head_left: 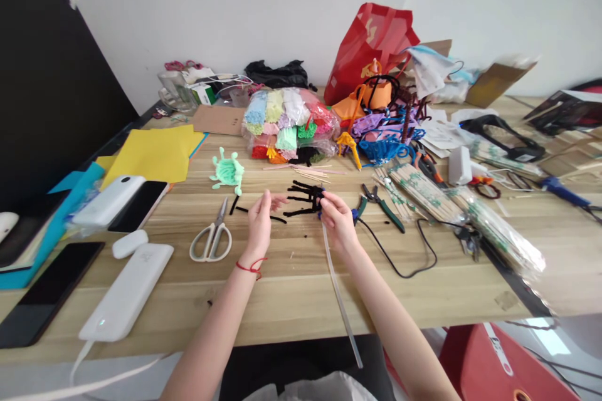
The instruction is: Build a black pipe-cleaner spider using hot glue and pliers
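Observation:
My right hand (337,219) pinches a black fuzzy pipe-cleaner piece (308,197) by its right end, and its several thin prongs point left. Just left of those prongs is my left hand (261,220), fingers stretched out and apart, holding nothing that I can see. Loose black pipe-cleaner strips (277,219) lie beside and behind it. Partly behind my right hand is a blue tool with a black cord, and a long clear glue stick (339,294) runs from there past the table's front edge. White-handled scissors (211,238) lie left of my left hand, below a mint-green pipe-cleaner shape (227,171).
Green-handled pliers (382,207) and bundled wooden sticks (426,191) lie to the right. Behind are bagged colourful pipe cleaners (289,125) and a red bag (371,50). Phones, a white power bank (126,291) and yellow sheets (150,153) occupy the left.

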`<state>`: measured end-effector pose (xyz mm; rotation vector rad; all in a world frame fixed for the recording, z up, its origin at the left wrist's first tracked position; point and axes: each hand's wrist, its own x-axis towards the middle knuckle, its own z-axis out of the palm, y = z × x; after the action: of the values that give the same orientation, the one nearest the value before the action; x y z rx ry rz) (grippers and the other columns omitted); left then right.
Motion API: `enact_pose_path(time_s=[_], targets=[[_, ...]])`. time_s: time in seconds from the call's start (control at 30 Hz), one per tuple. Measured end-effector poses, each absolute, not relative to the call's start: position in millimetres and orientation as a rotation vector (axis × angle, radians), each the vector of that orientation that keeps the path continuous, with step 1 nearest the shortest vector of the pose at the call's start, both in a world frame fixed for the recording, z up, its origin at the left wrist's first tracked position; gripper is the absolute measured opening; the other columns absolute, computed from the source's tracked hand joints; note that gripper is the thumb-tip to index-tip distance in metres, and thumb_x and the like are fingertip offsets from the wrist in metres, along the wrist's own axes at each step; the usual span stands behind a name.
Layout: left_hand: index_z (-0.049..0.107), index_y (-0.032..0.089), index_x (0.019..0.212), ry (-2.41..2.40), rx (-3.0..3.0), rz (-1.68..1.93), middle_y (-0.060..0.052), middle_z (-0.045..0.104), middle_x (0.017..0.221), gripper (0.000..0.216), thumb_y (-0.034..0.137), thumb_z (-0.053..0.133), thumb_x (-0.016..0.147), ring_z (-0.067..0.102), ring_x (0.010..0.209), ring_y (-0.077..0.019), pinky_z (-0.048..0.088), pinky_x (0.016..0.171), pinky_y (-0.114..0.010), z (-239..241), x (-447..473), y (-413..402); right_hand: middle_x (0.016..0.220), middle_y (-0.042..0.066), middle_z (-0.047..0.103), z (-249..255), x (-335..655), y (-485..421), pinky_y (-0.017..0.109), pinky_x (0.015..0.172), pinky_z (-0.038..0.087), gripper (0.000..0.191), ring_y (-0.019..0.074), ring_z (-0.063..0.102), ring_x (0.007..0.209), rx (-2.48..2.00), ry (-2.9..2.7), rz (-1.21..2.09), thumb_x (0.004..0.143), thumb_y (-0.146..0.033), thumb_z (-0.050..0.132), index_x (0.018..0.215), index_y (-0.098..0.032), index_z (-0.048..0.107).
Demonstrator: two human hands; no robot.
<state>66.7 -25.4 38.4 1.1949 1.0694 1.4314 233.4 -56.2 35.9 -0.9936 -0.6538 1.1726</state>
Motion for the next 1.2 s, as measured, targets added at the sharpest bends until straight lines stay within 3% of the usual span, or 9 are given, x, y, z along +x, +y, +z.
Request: enact_pose_path(time_s=[0.07, 0.17, 0.33, 0.53, 0.87, 1.2], targets=[[0.071, 0.019, 0.082, 1.057, 1.378, 1.432, -0.008, 0.070, 0.090, 0.042, 0.052, 0.045, 0.087, 0.060, 0.088, -0.0194, 0.045, 0.081, -0.030, 44.1, 66.5, -29.8, 0.076, -0.001, 0.067, 34.4, 234.4, -55.2, 0.020, 0.037, 0.016, 0.034, 0.0022, 0.023, 0.040, -0.972, -0.625, 1.203, 0.060, -0.034, 0.075, 0.091, -0.022, 0.067], [0.070, 0.021, 0.091, 0.950, 1.633, 1.359, -0.009, 0.068, 0.100, 0.030, 0.047, 0.060, 0.080, 0.059, 0.100, -0.0231, 0.043, 0.091, -0.036, 49.4, 68.1, -34.2, 0.072, -0.002, 0.066, 32.1, 235.1, -53.7, 0.020, 0.036, 0.015, 0.033, 0.0019, 0.023, 0.039, -0.960, -0.618, 1.235, 0.061, -0.033, 0.074, 0.091, -0.022, 0.067], [0.071, 0.025, 0.094, 0.847, 1.823, 1.264, -0.007, 0.070, 0.101, 0.020, 0.031, 0.069, 0.075, 0.060, 0.103, -0.0229, 0.041, 0.097, -0.040, 49.0, 75.1, -36.0, 0.076, -0.001, 0.067, 31.1, 234.6, -52.5, 0.019, 0.033, 0.015, 0.036, 0.0008, 0.023, 0.038, -0.943, -0.574, 1.286, 0.058, -0.034, 0.077, 0.090, -0.020, 0.067], [0.073, 0.025, 0.089, 0.876, 1.756, 1.230, -0.007, 0.071, 0.095, 0.014, 0.031, 0.064, 0.079, 0.063, 0.095, -0.0222, 0.046, 0.091, -0.039, 45.3, 76.9, -36.4, 0.074, -0.002, 0.066, 33.3, 233.6, -53.5, 0.019, 0.034, 0.015, 0.034, 0.0010, 0.022, 0.038, -0.956, -0.620, 1.280, 0.060, -0.034, 0.075, 0.090, -0.020, 0.067], [0.067, 0.020, 0.092, 0.942, 1.597, 1.175, -0.007, 0.071, 0.091, 0.020, 0.035, 0.061, 0.082, 0.065, 0.092, -0.0210, 0.048, 0.087, -0.035, 31.6, 78.5, -31.8, 0.096, 0.001, 0.067, 39.7, 235.1, -58.6, 0.019, 0.037, 0.019, 0.040, 0.0018, 0.029, 0.042, -0.959, -0.789, 1.216, 0.061, -0.026, 0.073, 0.101, -0.025, 0.068], [0.065, 0.018, 0.090, 0.963, 1.673, 1.126, -0.006, 0.069, 0.094, 0.023, 0.032, 0.071, 0.072, 0.065, 0.087, -0.0193, 0.051, 0.081, -0.032, 29.9, 79.7, -32.1, 0.100, 0.001, 0.067, 32.8, 233.9, -56.6, 0.020, 0.038, 0.021, 0.042, 0.0039, 0.033, 0.046, -0.953, -0.893, 1.207, 0.061, -0.025, 0.074, 0.102, -0.028, 0.069]])
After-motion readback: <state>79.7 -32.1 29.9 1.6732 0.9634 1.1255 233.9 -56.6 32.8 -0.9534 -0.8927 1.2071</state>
